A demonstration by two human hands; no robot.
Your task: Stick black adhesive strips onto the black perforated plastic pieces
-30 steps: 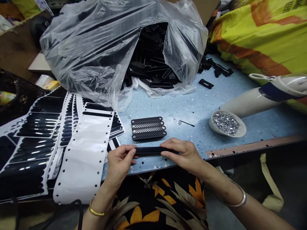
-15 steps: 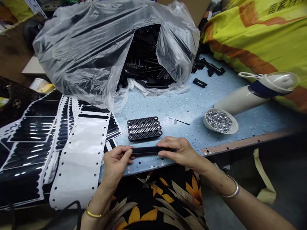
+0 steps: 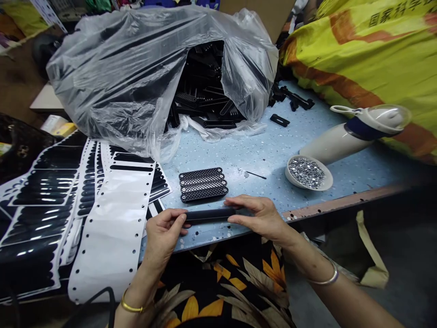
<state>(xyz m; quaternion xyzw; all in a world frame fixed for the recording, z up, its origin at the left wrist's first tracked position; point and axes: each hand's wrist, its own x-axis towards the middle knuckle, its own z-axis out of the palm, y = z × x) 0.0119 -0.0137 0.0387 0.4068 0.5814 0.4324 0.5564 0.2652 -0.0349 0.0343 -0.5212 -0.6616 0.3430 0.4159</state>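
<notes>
By the fingers of the left hand (image 3: 164,234), the left end of a black strip (image 3: 210,215) is pinched. Its right end is flanked by the parted fingers of the right hand (image 3: 262,218); whether it is touched cannot be told. Four textured pieces (image 3: 204,184) are set just beyond.

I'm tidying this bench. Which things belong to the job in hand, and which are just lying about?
Likely in the job:
Black strip, in the left hand, right hand at its other end
Four patterned black pieces
Bowl of shiny bits
Sheets of black strips
Plastic bag of black parts

Apparently just lying about:
Pale bottle
Yellow sack
</notes>
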